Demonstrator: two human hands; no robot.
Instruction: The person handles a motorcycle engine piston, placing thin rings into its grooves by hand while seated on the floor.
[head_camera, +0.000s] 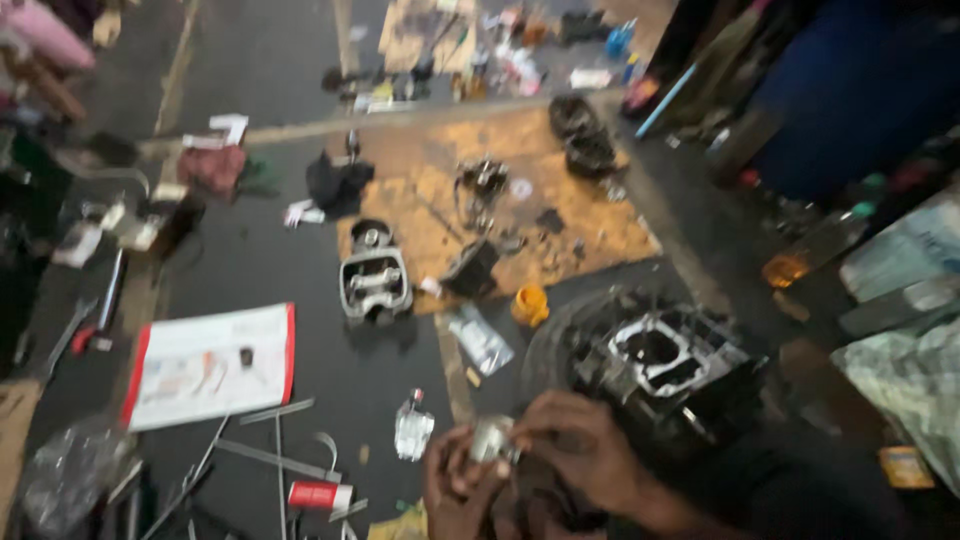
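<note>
Both hands, left and right, clamp fingers on a small metal part beside the engine block, at the floor's near edge.

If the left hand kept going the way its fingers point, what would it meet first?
The left hand points up and right at the small silver part both hands hold; just past it lie the right hand's fingers. Blur leaves depth unclear.

Small cylindrical part at the bottom looks like bare metal, dull silver. Engine block at lower right is dark, greasy-looking cast metal with a paler machined face. Cylinder head, centre, is matt grey metal. Floor is dark and matt; the board on it looks like rough orange-brown wood — and the white-and-red sheet at left looks like paper.
</note>
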